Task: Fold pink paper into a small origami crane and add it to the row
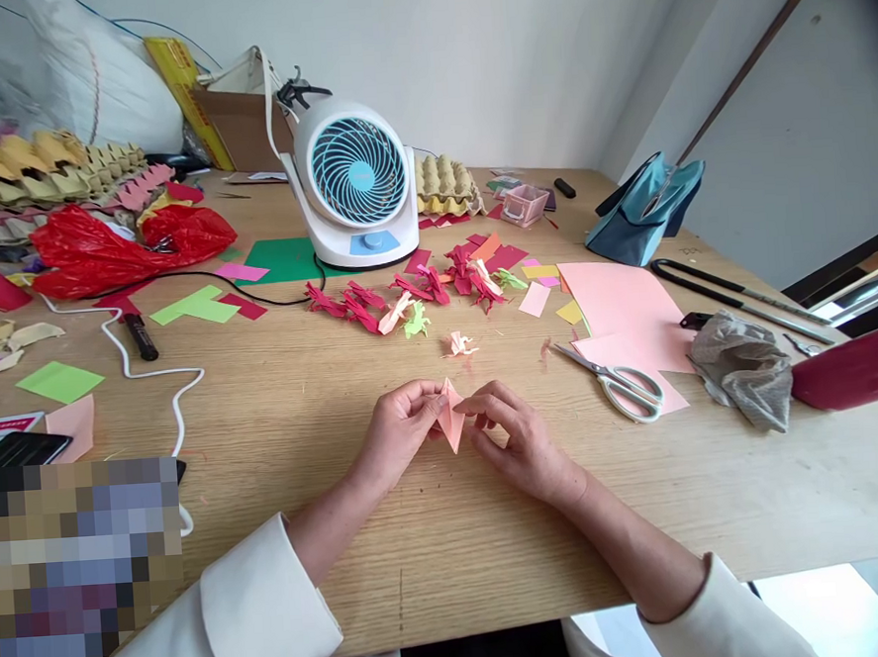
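A piece of folded pink origami paper (452,429), shaped like a narrow diamond, is between my two hands above the table. My left hand (402,425) pinches its left side between thumb and fingers. On the other side, my right hand (521,442) has its fingers bent, with the index fingertip touching the paper's right edge and the thumb apart from it. Just beyond my hands lies a small pale pink folded figure (459,344). Farther back are several red folded figures (359,309) and a light green folded figure (416,320).
A white fan (359,175) stands at the back. Scissors (621,382) lie on pink sheets (623,307) to the right, near a grey cloth (743,369) and a dark red bottle (858,367). To the left are a white cable (124,353), a marker (140,337) and a red plastic bag (122,249).
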A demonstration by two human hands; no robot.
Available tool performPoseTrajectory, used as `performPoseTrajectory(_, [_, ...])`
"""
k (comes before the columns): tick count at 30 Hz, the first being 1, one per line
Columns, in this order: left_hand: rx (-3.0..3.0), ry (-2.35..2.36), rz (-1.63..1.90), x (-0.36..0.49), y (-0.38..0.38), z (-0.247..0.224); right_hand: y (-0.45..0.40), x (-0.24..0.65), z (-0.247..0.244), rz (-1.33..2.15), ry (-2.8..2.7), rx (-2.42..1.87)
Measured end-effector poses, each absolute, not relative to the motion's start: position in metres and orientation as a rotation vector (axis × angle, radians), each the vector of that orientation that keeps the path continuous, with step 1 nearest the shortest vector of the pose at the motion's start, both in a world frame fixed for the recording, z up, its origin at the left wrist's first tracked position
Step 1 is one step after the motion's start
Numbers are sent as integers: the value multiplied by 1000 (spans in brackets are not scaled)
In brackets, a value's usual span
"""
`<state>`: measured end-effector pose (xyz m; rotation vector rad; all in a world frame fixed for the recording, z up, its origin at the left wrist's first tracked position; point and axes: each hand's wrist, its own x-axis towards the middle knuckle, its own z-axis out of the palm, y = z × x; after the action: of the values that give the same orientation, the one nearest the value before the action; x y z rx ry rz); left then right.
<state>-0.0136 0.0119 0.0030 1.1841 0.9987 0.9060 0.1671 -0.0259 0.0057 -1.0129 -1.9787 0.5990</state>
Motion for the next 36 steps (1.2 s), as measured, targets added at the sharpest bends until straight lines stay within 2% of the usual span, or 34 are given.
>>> performPoseTrajectory(14, [1438, 1013, 972, -13, 10, 4, -27, 170, 7, 583, -2031, -1049])
performPoseTrajectory(22, [1616, 1038, 924, -14, 8, -3, -25, 170, 6, 442, -1963, -1062])
performPoseTrajectory(36, [2244, 1031, 656, -17, 5, -4, -23, 176, 9, 680, -2093, -1293])
